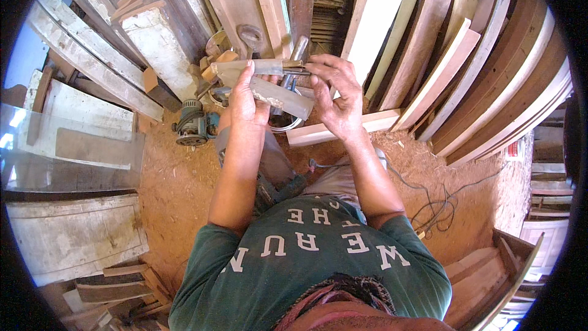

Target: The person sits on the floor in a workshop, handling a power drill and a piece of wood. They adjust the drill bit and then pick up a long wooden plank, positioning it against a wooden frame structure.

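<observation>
My left hand [246,101] is closed around a long, translucent plastic case [283,98], its thumb pointing up along the side. The case looks split or opened into two lengths, one above the other. Several thin, dark metal rods [296,67] stick out at its right end; they may be drill bits, but I cannot tell. My right hand [337,89] has its fingers curled at that end, with the fingertips against the rods. Just beyond the case is a shiny metal bar [299,46], partly hidden by it.
A blue-green router [193,124] stands on the sawdust-strewn floor at the left. Wooden boards [422,37] lean close together along the far side and right. A dark cable [438,202] lies coiled at the right. A glass sheet [73,153] stands at the left, near a worn white panel [76,233].
</observation>
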A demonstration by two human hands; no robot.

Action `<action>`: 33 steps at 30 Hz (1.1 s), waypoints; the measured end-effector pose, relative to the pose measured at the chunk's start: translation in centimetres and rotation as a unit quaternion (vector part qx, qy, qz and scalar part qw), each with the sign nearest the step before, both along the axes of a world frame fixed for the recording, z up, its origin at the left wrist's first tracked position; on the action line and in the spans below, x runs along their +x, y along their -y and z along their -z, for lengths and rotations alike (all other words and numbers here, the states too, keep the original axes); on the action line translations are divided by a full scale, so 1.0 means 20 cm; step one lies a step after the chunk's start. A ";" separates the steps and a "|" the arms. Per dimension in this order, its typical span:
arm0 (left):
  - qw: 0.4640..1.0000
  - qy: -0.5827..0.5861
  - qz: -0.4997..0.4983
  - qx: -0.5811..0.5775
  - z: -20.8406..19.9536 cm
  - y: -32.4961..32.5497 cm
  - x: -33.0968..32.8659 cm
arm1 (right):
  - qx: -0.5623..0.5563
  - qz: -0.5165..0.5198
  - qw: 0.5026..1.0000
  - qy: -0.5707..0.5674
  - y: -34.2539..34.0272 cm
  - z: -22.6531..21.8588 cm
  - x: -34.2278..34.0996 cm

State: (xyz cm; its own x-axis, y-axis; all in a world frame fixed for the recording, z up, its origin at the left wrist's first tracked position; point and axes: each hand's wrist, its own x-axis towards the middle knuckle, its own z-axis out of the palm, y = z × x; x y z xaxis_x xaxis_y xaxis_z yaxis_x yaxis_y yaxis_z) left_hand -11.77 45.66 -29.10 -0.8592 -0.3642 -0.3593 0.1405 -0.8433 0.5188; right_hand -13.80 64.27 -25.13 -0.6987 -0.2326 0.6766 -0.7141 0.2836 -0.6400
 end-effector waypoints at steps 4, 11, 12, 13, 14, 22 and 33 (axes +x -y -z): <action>1.000 0.016 -0.010 -0.003 -0.02 0.00 0.01 | 0.049 0.005 0.999 -0.012 -0.03 -0.05 -0.01; 1.000 0.020 0.005 -0.010 -0.05 -0.02 0.01 | 0.141 -0.005 0.988 -0.070 -0.06 -0.08 -0.06; 1.000 0.017 0.009 -0.009 -0.04 -0.02 0.01 | 0.152 -0.008 0.986 -0.073 -0.07 -0.08 -0.07; 1.000 0.015 0.013 -0.007 -0.04 -0.02 0.01 | 0.160 -0.016 0.985 -0.067 -0.07 -0.09 -0.07; 1.000 0.016 0.014 -0.008 -0.03 -0.02 0.01 | 0.167 -0.023 0.984 -0.062 -0.08 -0.11 -0.07; 0.999 0.014 0.033 -0.004 0.04 0.02 0.01 | 0.213 -0.063 0.973 -0.057 -0.10 -0.18 -0.07; 0.998 0.039 0.052 -0.023 0.07 0.02 0.01 | 0.085 -0.069 0.992 -0.060 -0.11 -0.25 -0.05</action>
